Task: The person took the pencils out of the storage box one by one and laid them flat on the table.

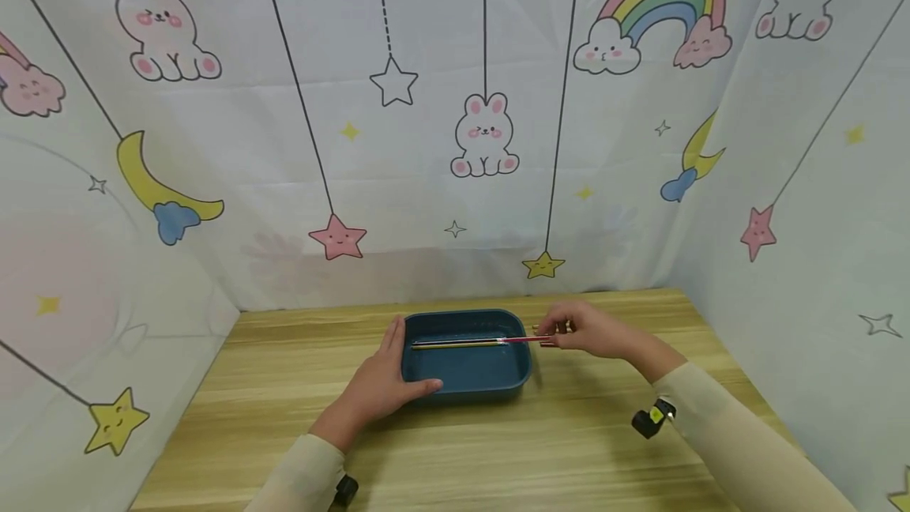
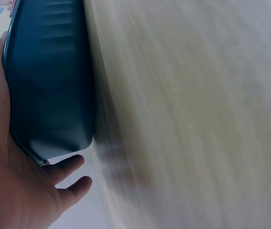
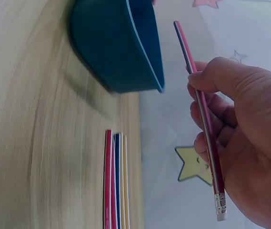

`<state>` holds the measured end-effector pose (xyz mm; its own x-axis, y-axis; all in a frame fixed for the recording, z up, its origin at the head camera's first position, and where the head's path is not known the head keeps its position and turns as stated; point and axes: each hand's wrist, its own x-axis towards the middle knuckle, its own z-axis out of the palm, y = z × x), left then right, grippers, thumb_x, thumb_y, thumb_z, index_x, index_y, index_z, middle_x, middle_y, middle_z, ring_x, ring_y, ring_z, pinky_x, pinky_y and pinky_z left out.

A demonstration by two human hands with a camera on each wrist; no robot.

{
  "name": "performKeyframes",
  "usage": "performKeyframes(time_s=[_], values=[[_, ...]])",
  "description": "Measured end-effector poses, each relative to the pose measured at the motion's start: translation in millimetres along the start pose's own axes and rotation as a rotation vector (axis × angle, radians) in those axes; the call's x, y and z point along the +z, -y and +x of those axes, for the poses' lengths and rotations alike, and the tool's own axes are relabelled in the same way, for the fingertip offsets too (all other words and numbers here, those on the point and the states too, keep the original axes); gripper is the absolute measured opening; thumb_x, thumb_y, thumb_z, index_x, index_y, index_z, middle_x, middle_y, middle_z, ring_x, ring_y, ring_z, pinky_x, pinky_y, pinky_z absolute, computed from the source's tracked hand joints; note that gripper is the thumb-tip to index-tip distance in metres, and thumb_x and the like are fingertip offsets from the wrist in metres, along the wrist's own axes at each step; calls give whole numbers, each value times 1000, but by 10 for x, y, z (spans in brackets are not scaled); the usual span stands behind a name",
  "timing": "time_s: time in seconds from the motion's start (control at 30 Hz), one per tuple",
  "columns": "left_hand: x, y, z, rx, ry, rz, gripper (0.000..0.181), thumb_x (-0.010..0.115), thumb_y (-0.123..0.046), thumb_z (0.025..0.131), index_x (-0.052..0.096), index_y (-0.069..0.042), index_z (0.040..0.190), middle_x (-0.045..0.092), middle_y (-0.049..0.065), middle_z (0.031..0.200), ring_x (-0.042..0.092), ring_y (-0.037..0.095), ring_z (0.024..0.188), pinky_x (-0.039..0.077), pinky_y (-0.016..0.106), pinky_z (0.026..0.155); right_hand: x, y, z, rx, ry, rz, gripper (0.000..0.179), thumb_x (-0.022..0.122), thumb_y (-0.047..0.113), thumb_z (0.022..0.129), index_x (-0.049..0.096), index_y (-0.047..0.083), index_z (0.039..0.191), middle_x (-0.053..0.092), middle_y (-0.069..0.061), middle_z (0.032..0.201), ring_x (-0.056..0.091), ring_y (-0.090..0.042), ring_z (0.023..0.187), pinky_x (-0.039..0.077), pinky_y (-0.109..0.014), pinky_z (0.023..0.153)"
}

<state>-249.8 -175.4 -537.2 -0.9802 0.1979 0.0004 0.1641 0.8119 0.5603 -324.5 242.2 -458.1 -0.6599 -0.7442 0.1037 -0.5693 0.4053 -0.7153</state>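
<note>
Blue-green walls meet your left hand (image 1: 384, 382) first: it lies against the left end of the tray (image 1: 469, 374), fingers extended along that end and thumb straight over the near rim, not curled round anything. Inside the tray lie at least two pencils (image 1: 458, 345), one dark and one yellow, side by side and well apart from your thumb. The work looks partway through, since the pencils are split between two places and one is in hand. That held pencil (image 3: 205, 124), red with a dark stripe, reaches leftward from your fingers across the tray's right rim in the head view; it is raised, neither laid in the tray nor down on the table (image 1: 498, 449), so its step seems unfinished. Your right hand (image 1: 583, 330), just beyond the rim, pinches it between thumb and forefinger, with the eraser end back by your palm. Beside the tray, below that hand, more pencils (image 3: 108, 181) rest on the table in a close row, with red, blue and yellow showing; you are not touching them, and their exact count is unclear.
</note>
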Motion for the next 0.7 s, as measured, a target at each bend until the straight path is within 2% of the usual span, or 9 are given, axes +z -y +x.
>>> performKeyframes(time_s=[0.27, 0.7], values=[[-1, -3, -1, -8, 0, -5, 141, 80, -80, 86, 3, -9, 179, 2, 12, 186, 66, 46, 132, 50, 64, 112, -105, -116, -177, 34, -16, -33, 17, 73, 0, 104, 84, 9, 114, 73, -4, 108, 61, -18, 92, 54, -35, 78], [-23, -31, -18, -7, 5, -10, 140, 80, -79, 86, 2, -9, 179, 1, 12, 186, 67, 45, 132, 51, 63, 111, -201, -342, -444, 52, -52, -81, 16, 75, 4, 105, 86, 12, 114, 75, -4, 112, 68, -17, 99, 59, -34, 80]])
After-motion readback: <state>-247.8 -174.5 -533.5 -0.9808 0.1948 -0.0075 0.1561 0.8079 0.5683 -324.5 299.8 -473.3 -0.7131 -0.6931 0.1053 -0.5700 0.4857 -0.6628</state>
